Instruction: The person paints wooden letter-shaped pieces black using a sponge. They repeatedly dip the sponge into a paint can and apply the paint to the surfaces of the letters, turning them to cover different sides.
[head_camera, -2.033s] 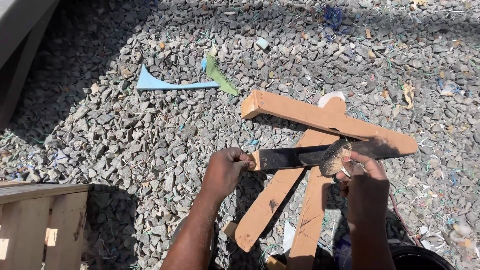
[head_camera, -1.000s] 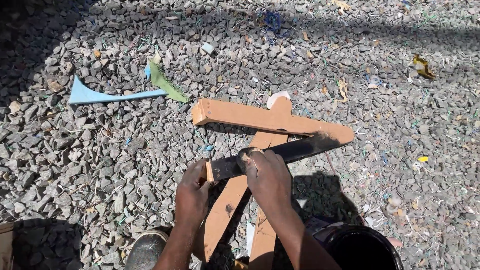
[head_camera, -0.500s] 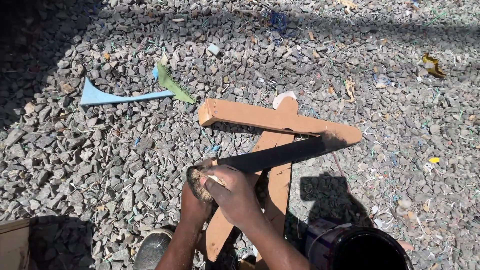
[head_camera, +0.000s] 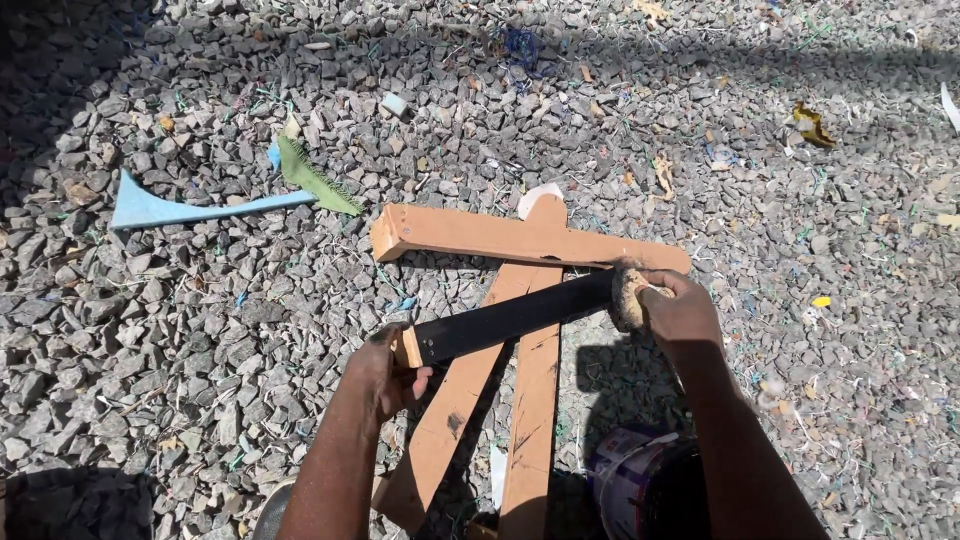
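Note:
A narrow wooden strip (head_camera: 505, 318), coated black, lies across two bare wooden planks (head_camera: 530, 400) on the gravel. My left hand (head_camera: 385, 375) grips its unpainted near-left end. My right hand (head_camera: 675, 310) presses a tan sponge (head_camera: 628, 298) against the strip's far right end. A third bare plank (head_camera: 520, 238) crosses the tops of the two beneath.
A paint can (head_camera: 645, 490) stands by my right forearm at the bottom. A light blue plastic shard (head_camera: 190, 210) and a green rag (head_camera: 315, 178) lie on the gravel at upper left. Yellow leaves (head_camera: 810, 125) are scattered at upper right.
My right hand slid the sponge along the black strip from the left end by my left hand out to the right end. The camera view shifted slightly.

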